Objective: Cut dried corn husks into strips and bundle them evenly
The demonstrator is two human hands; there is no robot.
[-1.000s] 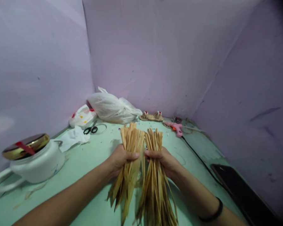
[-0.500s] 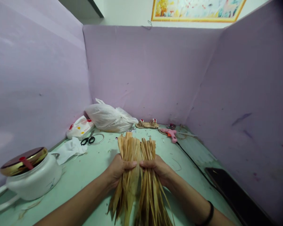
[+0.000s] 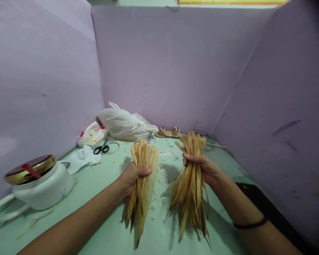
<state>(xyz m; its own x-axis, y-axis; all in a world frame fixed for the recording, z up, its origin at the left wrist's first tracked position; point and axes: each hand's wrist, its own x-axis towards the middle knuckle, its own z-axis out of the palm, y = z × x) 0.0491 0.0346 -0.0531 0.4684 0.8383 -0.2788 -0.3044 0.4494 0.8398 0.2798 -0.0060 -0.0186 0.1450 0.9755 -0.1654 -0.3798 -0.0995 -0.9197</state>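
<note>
My left hand (image 3: pixel 134 177) grips a bundle of dry, straw-coloured husk strips (image 3: pixel 143 191), thumb across the front. The strips' upper ends fan out above the fist and their darker tips hang below it. To the right, my right hand (image 3: pixel 202 164) is wrapped round a second bundle of dried husk strips (image 3: pixel 190 198), thicker and more ragged. Both bundles are upright over the pale green tabletop (image 3: pixel 159 219), with a gap between them. The right bundle's lower tips are slightly blurred.
On the left stand a white pot (image 3: pixel 44 191) with a gold-rimmed lid, crumpled tissue (image 3: pixel 82 159), a tissue pack (image 3: pixel 92 135) and black-handled scissors (image 3: pixel 101 149). Behind are a tied white plastic bag (image 3: pixel 126 124) and a small woven piece (image 3: pixel 168 133). A black object (image 3: pixel 271 209) lies right. Purple panels (image 3: pixel 175 67) enclose the table.
My right hand has moved right and up with its bundle, away from the left one. The left bundle stays nearly in place. The view has tilted down, and the pink glue gun is now hidden.
</note>
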